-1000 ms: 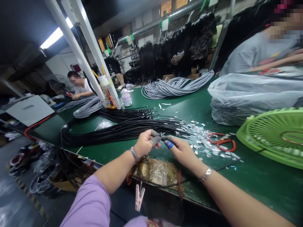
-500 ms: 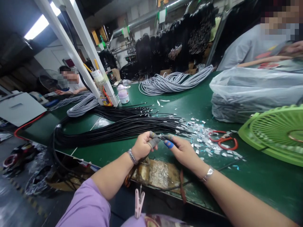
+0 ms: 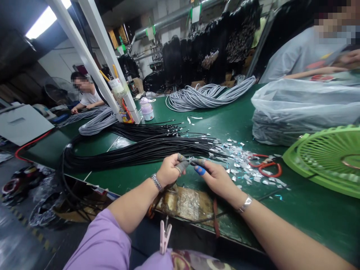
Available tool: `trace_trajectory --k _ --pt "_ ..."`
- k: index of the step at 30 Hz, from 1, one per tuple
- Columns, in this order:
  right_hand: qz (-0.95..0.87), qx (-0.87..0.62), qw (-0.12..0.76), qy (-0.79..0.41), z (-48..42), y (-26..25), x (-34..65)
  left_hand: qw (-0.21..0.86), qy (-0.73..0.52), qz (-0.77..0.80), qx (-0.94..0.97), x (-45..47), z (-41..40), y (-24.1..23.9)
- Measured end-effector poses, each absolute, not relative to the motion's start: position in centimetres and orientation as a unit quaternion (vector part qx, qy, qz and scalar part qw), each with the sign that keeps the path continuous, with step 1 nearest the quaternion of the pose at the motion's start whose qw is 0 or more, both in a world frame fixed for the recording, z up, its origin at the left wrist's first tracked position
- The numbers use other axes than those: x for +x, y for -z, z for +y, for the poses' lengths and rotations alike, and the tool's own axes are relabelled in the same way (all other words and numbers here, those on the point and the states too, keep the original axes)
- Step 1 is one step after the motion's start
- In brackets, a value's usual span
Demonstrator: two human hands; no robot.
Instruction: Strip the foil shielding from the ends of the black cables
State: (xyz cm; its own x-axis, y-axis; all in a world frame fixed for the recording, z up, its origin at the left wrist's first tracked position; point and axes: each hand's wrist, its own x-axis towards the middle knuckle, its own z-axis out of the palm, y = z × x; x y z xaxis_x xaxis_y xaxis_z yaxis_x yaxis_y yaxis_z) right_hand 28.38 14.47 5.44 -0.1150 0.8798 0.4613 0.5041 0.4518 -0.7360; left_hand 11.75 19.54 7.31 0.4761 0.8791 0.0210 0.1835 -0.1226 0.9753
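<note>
My left hand (image 3: 171, 169) and my right hand (image 3: 214, 174) meet over the front of the table, fingertips pinched close together. Grey covers wrap several fingers, and a blue one sits on my right thumb. Between the fingertips is the end of a black cable (image 3: 192, 162), with thin pale strands showing; most of it is hidden by my fingers. Just beyond my hands lies a thick bundle of black cables (image 3: 146, 150), ends pointing right. Scraps of foil and film (image 3: 239, 159) are scattered beside those ends, near red-handled scissors (image 3: 270, 169).
A green fan (image 3: 332, 157) and a clear plastic bag (image 3: 303, 112) stand on the right. Coiled grey cables (image 3: 208, 97) lie farther back. White posts (image 3: 98, 48) rise by a lilac bottle (image 3: 146, 109). Two co-workers sit across the table. A taped block (image 3: 191, 204) lies at the front edge.
My hands stay nearly in place, with the fingertips slightly shifted and pale strands showing more between them. The view has moved a little. The co-worker at the left leans differently.
</note>
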Motion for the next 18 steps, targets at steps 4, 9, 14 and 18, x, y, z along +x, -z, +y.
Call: trace_trajectory --k 4,9,14,18 --pt "-0.714 -0.482 0.464 -0.206 14.4 -5.5 28.43 0.533 -0.329 0.393 0.674 11.69 19.57 -7.35" --pt "-0.715 -0.485 0.46 -0.204 14.47 -5.48 28.6 0.534 -0.327 0.393 0.674 11.67 19.46 -7.54" --pt "-0.718 -0.483 0.456 -0.21 14.55 -5.36 28.57 0.532 -0.323 0.396 0.675 11.61 19.43 -7.52" --pt "-0.716 -0.478 0.457 -0.224 14.51 -5.35 28.39 0.523 -0.323 0.389 0.686 11.5 19.51 -7.31"
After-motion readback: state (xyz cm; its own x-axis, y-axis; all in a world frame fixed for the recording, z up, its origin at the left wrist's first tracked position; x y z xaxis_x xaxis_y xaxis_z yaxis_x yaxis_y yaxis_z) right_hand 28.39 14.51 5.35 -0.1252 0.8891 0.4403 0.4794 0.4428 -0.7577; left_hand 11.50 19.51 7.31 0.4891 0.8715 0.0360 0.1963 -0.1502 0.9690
